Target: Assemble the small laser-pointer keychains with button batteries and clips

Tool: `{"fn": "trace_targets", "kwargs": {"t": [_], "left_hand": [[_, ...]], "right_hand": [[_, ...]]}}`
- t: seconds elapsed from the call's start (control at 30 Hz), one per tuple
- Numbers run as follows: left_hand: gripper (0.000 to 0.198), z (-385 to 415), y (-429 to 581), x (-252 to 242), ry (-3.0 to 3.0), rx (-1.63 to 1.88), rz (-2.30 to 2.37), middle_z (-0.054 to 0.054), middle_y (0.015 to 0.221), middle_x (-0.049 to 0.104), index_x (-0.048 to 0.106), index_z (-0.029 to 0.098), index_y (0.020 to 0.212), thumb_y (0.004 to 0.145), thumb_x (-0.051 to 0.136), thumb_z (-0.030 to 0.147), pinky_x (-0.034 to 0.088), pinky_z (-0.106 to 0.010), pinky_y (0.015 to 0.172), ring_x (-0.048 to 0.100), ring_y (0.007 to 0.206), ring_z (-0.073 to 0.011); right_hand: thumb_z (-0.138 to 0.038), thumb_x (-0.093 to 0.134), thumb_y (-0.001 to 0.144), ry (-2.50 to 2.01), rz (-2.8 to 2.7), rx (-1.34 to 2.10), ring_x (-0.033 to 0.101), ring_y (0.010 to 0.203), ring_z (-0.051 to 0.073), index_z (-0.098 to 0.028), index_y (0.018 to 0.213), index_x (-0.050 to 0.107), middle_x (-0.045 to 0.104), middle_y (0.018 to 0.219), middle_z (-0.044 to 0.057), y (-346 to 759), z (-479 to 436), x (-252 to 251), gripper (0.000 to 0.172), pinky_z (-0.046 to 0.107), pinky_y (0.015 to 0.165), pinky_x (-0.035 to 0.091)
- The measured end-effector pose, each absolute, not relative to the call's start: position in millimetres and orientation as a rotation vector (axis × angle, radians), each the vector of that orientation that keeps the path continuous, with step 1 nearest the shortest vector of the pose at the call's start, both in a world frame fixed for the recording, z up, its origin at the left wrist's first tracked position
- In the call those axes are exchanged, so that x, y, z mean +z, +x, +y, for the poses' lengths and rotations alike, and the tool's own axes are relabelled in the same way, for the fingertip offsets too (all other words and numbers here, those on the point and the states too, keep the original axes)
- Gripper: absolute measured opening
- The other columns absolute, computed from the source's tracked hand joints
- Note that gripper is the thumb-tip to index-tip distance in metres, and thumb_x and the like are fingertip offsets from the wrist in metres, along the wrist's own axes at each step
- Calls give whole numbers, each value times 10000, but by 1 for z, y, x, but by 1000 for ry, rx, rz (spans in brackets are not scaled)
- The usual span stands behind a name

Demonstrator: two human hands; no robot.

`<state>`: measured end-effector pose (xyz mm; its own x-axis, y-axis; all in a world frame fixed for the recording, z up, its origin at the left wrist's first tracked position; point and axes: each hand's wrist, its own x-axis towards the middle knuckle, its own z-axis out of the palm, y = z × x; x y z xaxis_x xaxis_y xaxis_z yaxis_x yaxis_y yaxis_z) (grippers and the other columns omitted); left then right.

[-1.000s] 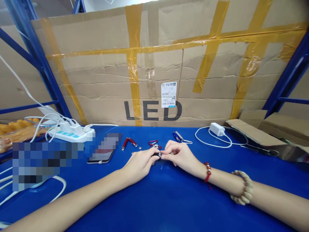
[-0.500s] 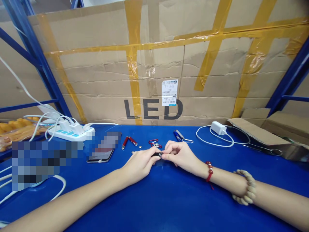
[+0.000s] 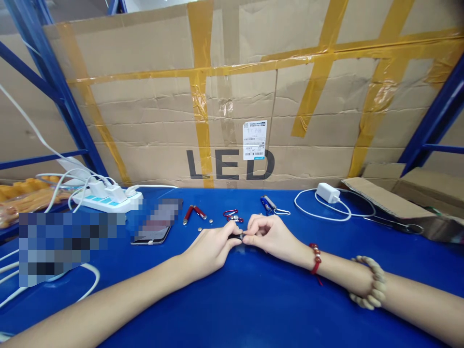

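My left hand [image 3: 210, 247] is closed around a small black piece [image 3: 236, 236], perhaps tube-shaped, mostly hidden by the fingers. Thumb and fingertips of my right hand [image 3: 270, 236] pinch the shiny end of that same piece, so both hands meet over the blue table. Just behind them lie red carabiner clips [image 3: 230, 212] and a few round silver discs [image 3: 210, 221] like button cells. Two short red tubes [image 3: 188, 214] with metal ends rest to the left. Behind my right hand is a blue tube [image 3: 266, 205] beside a silver one with a wire clip [image 3: 282, 211].
A phone [image 3: 151, 237] lies left on the blue table [image 3: 235, 304]. Further left stand a white power strip [image 3: 108, 200] and cables. At right are a white charger [image 3: 328, 192] with its cord, scissors [image 3: 413, 227] and an open carton [image 3: 384, 198]. A large cardboard box [image 3: 152, 121] walls the back.
Both hands have stayed nearly in place, still together at the black piece. The fingers have shifted slightly, and the view has barely moved.
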<state>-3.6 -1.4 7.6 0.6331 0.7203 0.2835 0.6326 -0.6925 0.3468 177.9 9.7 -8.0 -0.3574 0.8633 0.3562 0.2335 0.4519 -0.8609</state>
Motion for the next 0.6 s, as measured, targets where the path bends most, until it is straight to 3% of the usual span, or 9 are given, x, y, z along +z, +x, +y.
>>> {"fn": "trace_targets", "kwargs": {"t": [0.17, 0.4, 0.6], "left_hand": [[78, -2, -5, 6, 2679, 652, 1038, -3, 847, 643, 416, 217, 801, 866, 379, 194, 430, -225, 603, 630, 757, -178], [86, 1, -6, 3, 2692, 727, 948, -4, 871, 644, 435, 208, 799, 872, 395, 186, 434, -220, 634, 620, 768, -160], [113, 0, -5, 6, 2647, 715, 965, -8, 969, 646, 496, 214, 923, 884, 391, 198, 448, -226, 714, 615, 860, -158]], "right_hand": [[-446, 686, 613, -952, -1856, 943, 381, 475, 58, -143, 527, 545, 510, 627, -5, 178, 9, -8, 345, 211, 433, 296], [-491, 668, 611, -1016, -1811, 1133, 297, 394, 33, -150, 535, 468, 414, 455, -59, 177, 7, -7, 402, 185, 381, 200], [-490, 675, 607, -1043, -1782, 1189, 323, 357, 27, -147, 549, 480, 416, 422, -67, 177, 8, -4, 399, 166, 353, 213]]}}
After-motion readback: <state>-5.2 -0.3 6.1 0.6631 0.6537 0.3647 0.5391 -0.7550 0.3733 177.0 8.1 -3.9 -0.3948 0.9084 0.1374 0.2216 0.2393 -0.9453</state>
